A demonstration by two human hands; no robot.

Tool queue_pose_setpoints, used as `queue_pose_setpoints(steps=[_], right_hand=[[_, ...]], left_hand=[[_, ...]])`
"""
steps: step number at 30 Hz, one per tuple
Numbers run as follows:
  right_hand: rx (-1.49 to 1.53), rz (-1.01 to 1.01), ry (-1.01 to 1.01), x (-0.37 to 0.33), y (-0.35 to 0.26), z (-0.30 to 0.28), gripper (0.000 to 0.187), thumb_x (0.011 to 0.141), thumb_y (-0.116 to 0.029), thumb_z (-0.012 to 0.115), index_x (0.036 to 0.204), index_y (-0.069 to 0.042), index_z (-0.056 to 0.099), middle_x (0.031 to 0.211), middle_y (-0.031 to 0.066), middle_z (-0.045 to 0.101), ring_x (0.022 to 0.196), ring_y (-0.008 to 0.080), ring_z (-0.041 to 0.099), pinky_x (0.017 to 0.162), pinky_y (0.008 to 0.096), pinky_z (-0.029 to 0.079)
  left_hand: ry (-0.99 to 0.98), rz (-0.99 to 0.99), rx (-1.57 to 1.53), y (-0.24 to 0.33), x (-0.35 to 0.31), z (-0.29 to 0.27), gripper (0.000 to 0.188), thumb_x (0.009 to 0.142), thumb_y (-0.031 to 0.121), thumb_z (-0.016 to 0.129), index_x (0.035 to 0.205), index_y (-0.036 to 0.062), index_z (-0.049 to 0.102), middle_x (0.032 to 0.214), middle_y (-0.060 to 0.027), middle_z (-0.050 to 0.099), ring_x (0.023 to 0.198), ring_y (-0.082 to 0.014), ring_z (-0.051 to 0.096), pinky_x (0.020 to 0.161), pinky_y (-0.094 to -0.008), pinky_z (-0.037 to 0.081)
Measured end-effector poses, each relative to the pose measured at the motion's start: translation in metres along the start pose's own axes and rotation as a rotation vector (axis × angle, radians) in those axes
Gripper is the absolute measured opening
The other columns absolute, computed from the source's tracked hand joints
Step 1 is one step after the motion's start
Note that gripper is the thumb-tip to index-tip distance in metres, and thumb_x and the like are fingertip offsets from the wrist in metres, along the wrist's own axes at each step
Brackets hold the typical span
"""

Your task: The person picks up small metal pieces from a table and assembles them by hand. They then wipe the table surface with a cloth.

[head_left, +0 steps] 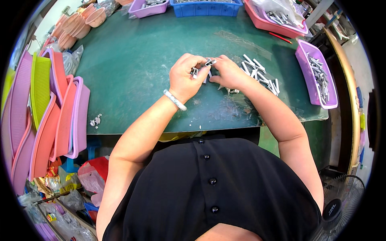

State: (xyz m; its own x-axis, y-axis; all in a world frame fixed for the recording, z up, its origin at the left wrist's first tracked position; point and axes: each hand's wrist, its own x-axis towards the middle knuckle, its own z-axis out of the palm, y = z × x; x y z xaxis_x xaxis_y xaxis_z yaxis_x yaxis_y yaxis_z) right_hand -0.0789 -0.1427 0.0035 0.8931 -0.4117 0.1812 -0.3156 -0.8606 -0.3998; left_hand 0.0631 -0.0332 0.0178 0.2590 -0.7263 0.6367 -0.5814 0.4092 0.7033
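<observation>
at the meeting of your left hand (183,76) and right hand (230,73) you have a small silvery metal piece (210,62), tilted, its folded end showing. a second shiny bent piece (194,72) pokes out of your left hand, also at a slant. beneath the first, a slim pale strip (210,74) sits between your hands, mostly hidden. just under your right wrist, small metal bits (232,91) lie on the green desk (136,56), partly covered; you cannot tell their shape.
</observation>
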Motion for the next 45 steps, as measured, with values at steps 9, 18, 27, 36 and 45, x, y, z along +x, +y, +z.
queue_pose_setpoints(steps=[9, 18, 27, 36, 45], right_hand=[[0.056, -0.076, 0.106, -0.004, -0.004, -0.004, 0.061, 0.065, -0.005, 0.069, 0.121, -0.006, 0.046, 0.107, 0.0146, 0.051, 0.096, 0.0324, 0.053, 0.085, 0.0384, 0.044], [0.221, -0.076, 0.205, -0.011, -0.022, -0.024, 0.069, 0.065, 0.007, 0.064, 0.129, -0.009, 0.042, 0.106, 0.0113, 0.047, 0.085, 0.0225, 0.054, 0.074, 0.0330, 0.048], [0.090, -0.356, 0.383, -0.018, -0.034, -0.025, 0.068, 0.069, 0.008, 0.061, 0.131, -0.013, 0.039, 0.111, 0.0157, 0.048, 0.099, 0.0341, 0.053, 0.078, 0.0392, 0.049], [-0.076, 0.055, 0.018, -0.037, -0.008, -0.033, 0.068, 0.069, -0.015, 0.071, 0.129, -0.008, 0.039, 0.107, 0.0159, 0.056, 0.100, 0.0333, 0.051, 0.085, 0.0430, 0.041], [-0.148, 0.031, -0.068, -0.043, -0.014, -0.026, 0.066, 0.068, -0.020, 0.072, 0.126, -0.007, 0.044, 0.105, 0.0094, 0.060, 0.102, 0.0278, 0.050, 0.087, 0.0405, 0.037]], left_hand=[[0.031, 0.056, -0.267, -0.008, -0.003, -0.003, 0.021, 0.067, -0.003, 0.072, 0.084, 0.0043, 0.061, 0.089, -0.0056, 0.058, 0.071, -0.0102, 0.051, 0.062, -0.0227, 0.043], [0.020, -0.526, -0.619, -0.023, -0.006, -0.001, 0.015, 0.079, -0.002, 0.056, 0.085, 0.0061, 0.046, 0.099, -0.0077, 0.062, 0.074, -0.0087, 0.053, 0.066, -0.0223, 0.045], [-0.253, -0.308, -0.192, -0.011, -0.004, 0.000, 0.020, 0.074, 0.009, 0.070, 0.090, 0.0046, 0.058, 0.080, -0.0011, 0.058, 0.067, -0.0074, 0.053, 0.059, -0.0245, 0.045], [-0.134, 0.129, 0.121, -0.001, -0.001, -0.001, 0.016, 0.067, 0.006, 0.070, 0.078, 0.0061, 0.058, 0.075, -0.0049, 0.056, 0.062, -0.0166, 0.052, 0.055, -0.0268, 0.042], [-0.182, -0.017, 0.018, 0.001, -0.004, 0.001, 0.018, 0.069, 0.005, 0.070, 0.080, 0.0058, 0.056, 0.079, -0.0036, 0.057, 0.065, -0.0109, 0.051, 0.058, -0.0238, 0.042]])
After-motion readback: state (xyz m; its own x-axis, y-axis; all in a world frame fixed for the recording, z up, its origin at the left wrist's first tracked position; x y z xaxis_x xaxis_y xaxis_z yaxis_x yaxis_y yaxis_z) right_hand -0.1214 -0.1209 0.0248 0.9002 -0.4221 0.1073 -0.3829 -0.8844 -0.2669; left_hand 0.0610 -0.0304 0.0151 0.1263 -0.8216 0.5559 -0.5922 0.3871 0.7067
